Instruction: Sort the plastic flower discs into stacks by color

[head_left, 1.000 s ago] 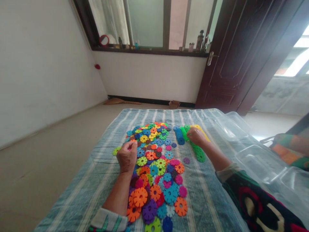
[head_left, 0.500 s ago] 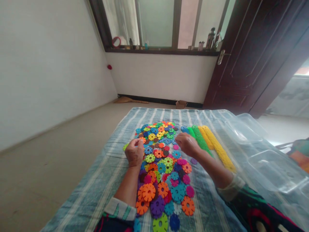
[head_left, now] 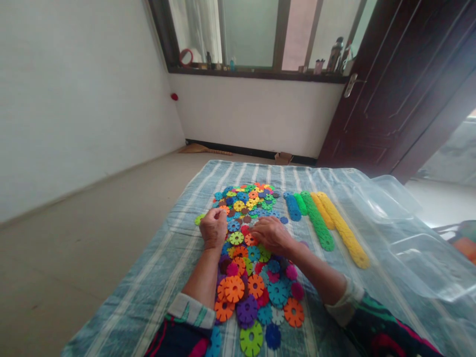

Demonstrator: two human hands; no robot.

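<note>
- On my feed, the **left hand** (head_left: 213, 229) rests at the upper left edge of the pile, its fingers (head_left: 210, 214) curled and clenched downward onto the discs; I cannot tell whether they grip a piece.
- The **right hand** (head_left: 272, 236) lies over the middle of the pile, palm down, its fingers (head_left: 256, 224) loosely bent and reaching toward the left hand; I cannot tell whether anything is pinched there.
- The **plastic snowflake discs** (head_left: 241, 208) lie in a long, loose, many-coloured spread down the middle of a striped blue-and-white cloth (head_left: 167, 263), passing beneath and between both hands.
- One **lime-green disc** (head_left: 199, 219) sits just beside the left hand, at the edge of the spread.
- To the right of the spread, I see linked discs lying in separate rows: a **blue row** (head_left: 293, 207), a **long green row** (head_left: 318, 220) and a **long yellow row** (head_left: 344, 238), with shorter green and yellow rows between them.
- A **clear plastic tub** (head_left: 416, 248) lies on the cloth's right side, just beyond the yellow row.
- Beyond the cloth, I can make out a **dark wooden door** (head_left: 372, 99) at the upper right and a **window ledge** (head_left: 256, 73) holding small bottles and a round mirror.
</note>
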